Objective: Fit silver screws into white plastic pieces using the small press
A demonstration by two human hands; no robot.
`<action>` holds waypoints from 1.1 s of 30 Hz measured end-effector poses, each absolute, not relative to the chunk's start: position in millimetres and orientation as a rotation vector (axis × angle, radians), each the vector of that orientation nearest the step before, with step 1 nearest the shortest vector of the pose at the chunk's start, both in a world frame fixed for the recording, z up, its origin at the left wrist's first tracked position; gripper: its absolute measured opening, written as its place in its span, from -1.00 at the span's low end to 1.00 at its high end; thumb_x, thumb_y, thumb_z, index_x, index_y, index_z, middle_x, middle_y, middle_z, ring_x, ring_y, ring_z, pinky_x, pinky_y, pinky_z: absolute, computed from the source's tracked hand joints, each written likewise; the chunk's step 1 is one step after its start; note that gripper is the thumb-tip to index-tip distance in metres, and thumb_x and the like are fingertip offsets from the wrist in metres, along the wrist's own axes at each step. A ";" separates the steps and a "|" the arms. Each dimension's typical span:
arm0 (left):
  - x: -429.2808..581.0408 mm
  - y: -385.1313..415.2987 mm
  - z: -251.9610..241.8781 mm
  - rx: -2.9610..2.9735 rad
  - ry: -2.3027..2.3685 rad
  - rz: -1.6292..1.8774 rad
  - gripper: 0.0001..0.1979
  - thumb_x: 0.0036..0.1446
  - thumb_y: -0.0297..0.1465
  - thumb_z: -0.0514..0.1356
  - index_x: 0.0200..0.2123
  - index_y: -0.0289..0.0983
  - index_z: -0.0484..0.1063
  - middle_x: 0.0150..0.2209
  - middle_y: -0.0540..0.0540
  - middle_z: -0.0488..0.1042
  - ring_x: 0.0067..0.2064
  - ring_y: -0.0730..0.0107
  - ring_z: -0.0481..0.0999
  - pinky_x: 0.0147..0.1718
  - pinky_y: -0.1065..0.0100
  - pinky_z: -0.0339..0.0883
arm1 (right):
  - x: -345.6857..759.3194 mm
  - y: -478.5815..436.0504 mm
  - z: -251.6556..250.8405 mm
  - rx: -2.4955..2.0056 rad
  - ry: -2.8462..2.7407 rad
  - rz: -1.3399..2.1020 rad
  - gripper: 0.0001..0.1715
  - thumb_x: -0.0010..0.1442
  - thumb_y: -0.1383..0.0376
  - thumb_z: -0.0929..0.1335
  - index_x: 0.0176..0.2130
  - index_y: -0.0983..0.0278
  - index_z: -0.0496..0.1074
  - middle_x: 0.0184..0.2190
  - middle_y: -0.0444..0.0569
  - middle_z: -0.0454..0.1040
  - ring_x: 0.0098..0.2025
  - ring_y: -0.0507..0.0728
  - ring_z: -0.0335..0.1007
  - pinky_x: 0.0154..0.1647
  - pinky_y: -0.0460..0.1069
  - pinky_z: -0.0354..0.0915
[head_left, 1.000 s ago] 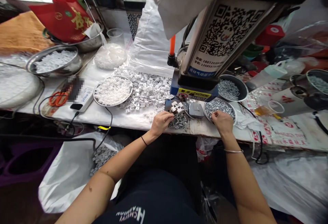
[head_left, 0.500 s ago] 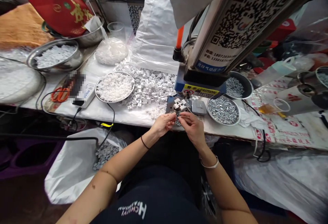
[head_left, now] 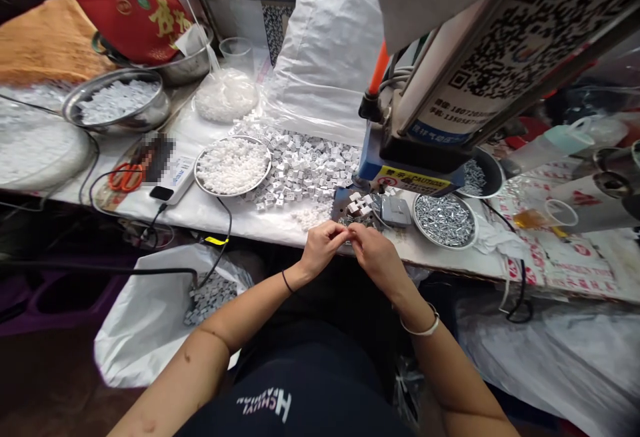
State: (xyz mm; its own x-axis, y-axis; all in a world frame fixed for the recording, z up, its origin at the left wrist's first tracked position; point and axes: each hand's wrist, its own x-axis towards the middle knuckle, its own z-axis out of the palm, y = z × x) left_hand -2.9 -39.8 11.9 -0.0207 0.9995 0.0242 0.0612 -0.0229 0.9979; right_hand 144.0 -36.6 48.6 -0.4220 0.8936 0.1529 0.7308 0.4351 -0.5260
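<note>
At the bench's front edge my left hand (head_left: 324, 245) and my right hand (head_left: 373, 248) meet, thumbs and forefingers pinched together at the tips. Whatever sits between the fingertips is too small and covered to make out. Just beyond them, several white square plastic pieces (head_left: 360, 203) rest on a dark metal plate (head_left: 342, 201) below the press (head_left: 417, 157), which bears a yellow caution label. A grey block (head_left: 395, 211) lies right of the plate. Further right stands a round dish of metal pins (head_left: 444, 221). Loose white plastic pieces (head_left: 310, 167) are heaped to the left.
A dish of small white parts (head_left: 233, 166) stands left of the heap, beside a power strip (head_left: 173, 182) and orange-handled scissors (head_left: 126, 177). A metal bowl (head_left: 117, 100) sits farther back. Below the bench hangs a white sack (head_left: 145, 317) with grey pieces. Cables cross the front edge.
My hands have come closer together, fingertips now touching, and sit slightly nearer the bench's edge. The whole view has shifted, so the bench things appear further right.
</note>
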 end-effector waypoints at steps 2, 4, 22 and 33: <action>-2.7 -41.1 9.7 1.194 1.241 1.226 -0.78 0.05 -0.24 0.23 -0.46 -0.30 0.47 -0.48 -0.02 0.44 -0.43 0.50 0.36 -0.39 0.45 0.21 | 142.1 -37.4 44.9 -1.330 -2.134 0.686 -0.78 0.17 0.37 0.27 -0.16 0.22 0.41 -0.34 -0.04 0.51 -0.31 0.10 0.45 -0.30 -0.06 0.33; -1.0 -41.4 5.9 0.994 1.187 1.235 -0.73 0.04 -0.21 0.23 -0.48 -0.32 0.43 -0.55 0.02 0.37 -0.50 0.56 0.29 -0.46 0.47 0.16 | 138.5 -38.7 37.1 -1.303 -1.884 0.851 -0.77 0.14 0.28 0.33 -0.14 0.20 0.43 -0.29 -0.07 0.54 -0.28 0.09 0.48 -0.26 -0.05 0.37; -9.0 -40.5 -1.1 0.494 0.898 1.081 -0.59 -0.05 -0.07 0.25 -0.49 -0.36 0.43 -0.55 -0.02 0.38 -0.52 0.55 0.31 -0.47 0.44 0.18 | 109.1 -46.3 7.5 -1.310 -1.635 0.604 -0.83 0.15 0.24 0.35 -0.25 0.15 0.54 -0.28 -0.05 0.57 -0.21 0.13 0.49 -0.10 0.06 0.40; -104.2 29.9 -35.8 1.941 2.240 0.706 -0.78 0.11 -0.36 0.16 -0.19 -0.35 0.43 -0.19 -0.26 0.41 -0.10 0.09 0.34 -0.11 0.19 0.19 | 115.8 -52.9 -2.6 -1.342 -1.199 1.037 -0.76 0.02 0.16 0.43 -0.31 0.25 0.49 -0.32 -0.03 0.57 -0.27 0.13 0.53 -0.11 0.06 0.44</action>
